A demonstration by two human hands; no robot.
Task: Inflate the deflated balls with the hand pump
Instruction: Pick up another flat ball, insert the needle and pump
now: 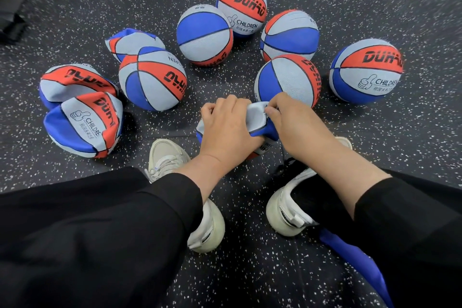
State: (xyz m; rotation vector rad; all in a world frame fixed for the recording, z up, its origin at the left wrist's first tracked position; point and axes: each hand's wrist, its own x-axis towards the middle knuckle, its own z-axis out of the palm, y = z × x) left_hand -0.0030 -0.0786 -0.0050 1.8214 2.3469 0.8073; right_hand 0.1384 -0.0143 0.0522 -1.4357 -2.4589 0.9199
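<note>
Item 1: crumpled ball (258,117), deflated, grey, blue and red, held low over the floor (375,132) just ahead of the shoes. The left hand (226,130) grips its left side with fingers curled over the top; the right hand (291,117) pinches the grey fold at its upper right edge.

Item 2: three more flat balls at left. One (83,125) lies nearest, a second (75,82) touches it from behind, a third (132,42) sits farther back, partly hidden by a round ball (152,77).

Item 3: five further round balls in an arc beyond the hands: centre (205,35), far centre (241,7), right of it (290,34), just behind the right hand (287,80), far right (366,70). All carry the same three colours, with DUHAO lettering showing on most.

Item 4: floor, dark rubber with white speckles.

Item 5: two pale shoes, left (167,155) and right (295,210), with black sleeves (100,232) covering the forearms.

Item 6: thin black cord (283,157) below the held ball; a pump body cannot be made out.

Item 7: blue strip (350,252) at lower right, partly hidden.
</note>
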